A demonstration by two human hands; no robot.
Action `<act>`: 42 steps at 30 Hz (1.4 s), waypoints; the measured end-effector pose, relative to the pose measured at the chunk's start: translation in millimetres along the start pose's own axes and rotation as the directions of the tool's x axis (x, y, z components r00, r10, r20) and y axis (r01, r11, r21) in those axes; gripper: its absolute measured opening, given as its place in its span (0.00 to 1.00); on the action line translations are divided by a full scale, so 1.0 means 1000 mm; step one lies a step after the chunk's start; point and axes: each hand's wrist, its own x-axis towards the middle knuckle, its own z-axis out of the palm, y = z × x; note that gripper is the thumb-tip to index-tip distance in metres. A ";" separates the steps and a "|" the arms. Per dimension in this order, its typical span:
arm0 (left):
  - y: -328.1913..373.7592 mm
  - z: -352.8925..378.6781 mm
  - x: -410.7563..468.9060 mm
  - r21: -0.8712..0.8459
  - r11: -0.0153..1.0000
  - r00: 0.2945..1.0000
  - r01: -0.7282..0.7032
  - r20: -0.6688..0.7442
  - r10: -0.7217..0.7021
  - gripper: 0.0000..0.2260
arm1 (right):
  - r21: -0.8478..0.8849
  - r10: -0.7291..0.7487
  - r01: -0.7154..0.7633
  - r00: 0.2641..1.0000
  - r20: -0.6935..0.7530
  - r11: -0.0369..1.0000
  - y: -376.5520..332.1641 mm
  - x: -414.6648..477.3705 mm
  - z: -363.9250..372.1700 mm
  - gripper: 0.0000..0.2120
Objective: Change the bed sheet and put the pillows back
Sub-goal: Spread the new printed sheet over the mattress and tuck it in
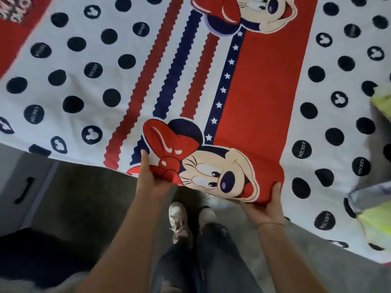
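A red, white and navy cartoon-print sheet (pixel 254 81) lies spread across the bed, hiding all of it, its near edge reaching the side where a person stands on the grey floor (pixel 95 197). A grey cabinet (pixel 21 187) sits to the left. A yellow-green cloth (pixel 380 106), perhaps a pillow, rests on the sheet at far right. The left hand (pixel 151 178) pinches the hem beside the printed red bow, one digit on top and the rest curled under. The right hand (pixel 264 208), a thin bracelet (pixel 270 224) at the wrist, grips the hem at the red band's corner, thumb over, fingers beneath. The step appears to be squaring the fresh sheet and drawing it taut along this side. Done well, both hands would pull evenly and low so the stripes run straight, then tuck the slack under without dragging the far side off. The cloth at right may need lifting clear first. No pillow is plainly back in place, so the task looks about midway.
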 end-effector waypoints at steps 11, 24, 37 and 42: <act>-0.006 -0.022 0.025 -0.029 0.985 0.977 -0.168 0.125 0.170 0.24 | -0.022 -0.141 0.141 0.990 -0.022 0.990 0.010 0.002 -0.027 0.53; 0.063 -0.062 0.011 0.205 0.976 0.997 -0.072 -0.017 0.077 0.30 | -0.358 0.018 -0.091 0.979 -0.204 0.929 0.047 -0.022 -0.028 0.43; 0.247 -0.098 0.024 -0.037 0.982 0.949 -0.185 -0.267 0.169 0.27 | -0.285 0.281 -0.326 0.941 -0.187 0.901 0.253 -0.006 0.079 0.51; 0.293 -0.106 0.043 -0.108 0.991 0.992 -0.075 -0.109 0.063 0.26 | -0.233 0.126 -0.166 0.976 -0.178 0.958 0.281 0.021 0.107 0.51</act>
